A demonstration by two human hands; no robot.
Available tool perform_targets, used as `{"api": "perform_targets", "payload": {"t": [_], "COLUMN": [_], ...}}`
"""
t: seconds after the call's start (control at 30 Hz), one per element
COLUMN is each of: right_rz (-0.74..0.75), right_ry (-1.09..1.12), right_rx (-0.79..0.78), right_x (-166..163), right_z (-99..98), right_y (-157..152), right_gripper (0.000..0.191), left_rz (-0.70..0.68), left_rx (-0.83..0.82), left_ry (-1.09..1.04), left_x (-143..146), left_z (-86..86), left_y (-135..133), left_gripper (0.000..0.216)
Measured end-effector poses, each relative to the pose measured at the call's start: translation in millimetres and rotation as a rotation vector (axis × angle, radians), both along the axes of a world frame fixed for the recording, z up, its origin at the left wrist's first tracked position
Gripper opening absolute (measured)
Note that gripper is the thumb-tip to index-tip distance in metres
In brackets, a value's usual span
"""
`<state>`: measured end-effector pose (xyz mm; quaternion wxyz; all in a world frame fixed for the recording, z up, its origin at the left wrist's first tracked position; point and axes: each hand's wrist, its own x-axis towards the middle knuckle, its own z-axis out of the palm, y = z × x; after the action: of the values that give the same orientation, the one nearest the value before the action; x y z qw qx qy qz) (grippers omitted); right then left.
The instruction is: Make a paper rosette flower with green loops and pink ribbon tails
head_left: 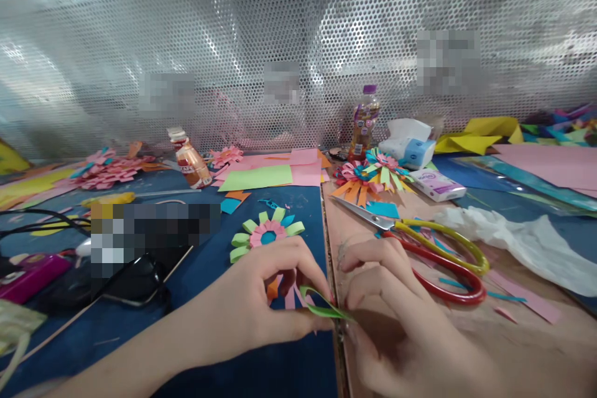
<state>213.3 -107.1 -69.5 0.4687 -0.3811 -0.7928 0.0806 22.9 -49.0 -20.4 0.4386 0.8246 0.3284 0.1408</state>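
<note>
**Bench note: green strip pinched between both hands**

Background: a perforated metal screen (pixel 298 25) runs the full width behind the bench (pixel 261 373), which is part blue mat, part bare brown board. A crumpled white plastic bag (pixel 513 236) lies at the right.

Hands: the left hand (pixel 261 298) and right hand (pixel 387 305) meet at the seam between mat and board. Both sets of fingers are closed in a pinch on one green paper strip (pixel 326 308), bent over into a flat loop just above the bench, thumb and forefinger at each end.

Handling (judgement): the strip is very light and thin. It is limp along its length, creases for good if squeezed mid-loop, and tears easily. It is best held at the ends, lightly, where the fingers now sit.

Counts:
- bottles: 2, one upright (pixel 365 121) and one tilted (pixel 189 165)
- scissors (pixel 429 255): 1 pair as far as I can tell, red and yellow handle loops
- tissue pack (pixel 413 146): 1
- green-and-pink paper flower (pixel 268 233): 1, just beyond the left hand; further flowers behind are too overlapped to count
- green strip in hand: 1
</note>
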Motion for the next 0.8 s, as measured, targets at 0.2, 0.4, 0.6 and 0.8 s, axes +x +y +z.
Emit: {"api": "perform_targets", "payload": {"t": [0.2, 0.4, 0.6, 0.8], "right_rz": [-0.01, -0.018, -0.015, 0.017], "right_ry": [0.027, 0.064, 0.119, 0.088], "right_rx": [-0.018, -0.021, 0.024, 0.057], "right_x": [-0.5, -1.5, -3.4, 0.4], "right_z": [-0.2, 0.6, 4.3, 6.1], "right_y": [-1.8, -4.1, -4.4, -4.1], "right_gripper": [0.025, 0.029, 0.017, 0.019], "left_rz": [0.021, 0.038, 0.03, 0.035], "left_rx": [-0.036, -0.084, -0.038, 0.017], "left_ry": [-0.047, -0.145, -0.139, -0.112], "left_x": [-1.1, 0.0, 0.7, 2.5], "left_z": [-1.0, -1.5, 0.5, 4.1], "left_y": [0.2, 1.9, 2.1, 2.5], "left_gripper": [0.015, 0.016, 0.017, 0.019]}}
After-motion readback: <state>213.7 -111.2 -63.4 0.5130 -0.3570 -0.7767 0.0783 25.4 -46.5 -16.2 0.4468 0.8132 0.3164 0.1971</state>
